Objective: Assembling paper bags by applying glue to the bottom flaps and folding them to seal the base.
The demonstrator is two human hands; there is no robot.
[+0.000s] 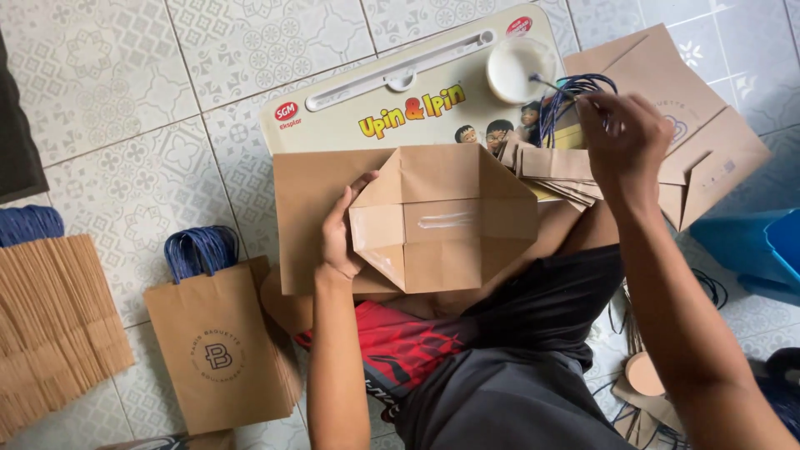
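A flat brown paper bag [433,217] lies on my lap with its folded bottom facing up and a streak of white glue across the middle flap. My left hand [340,229] holds down the bag's left fold. My right hand [618,133] is raised at the far right, fingers closed on a thin brush or stick whose tip reaches into a small white glue bowl [517,67]. The hand is right beside a bundle of dark blue cord handles [567,96]. A cream plastic lap tray [367,108] lies beyond the bag.
A stack of folded brown bags [558,171] sits under my right hand, with larger bags [708,142] behind. Finished bags with blue handles [218,350] lie on the tiled floor at left, beside another pile [50,325]. A blue tub [754,250] stands right.
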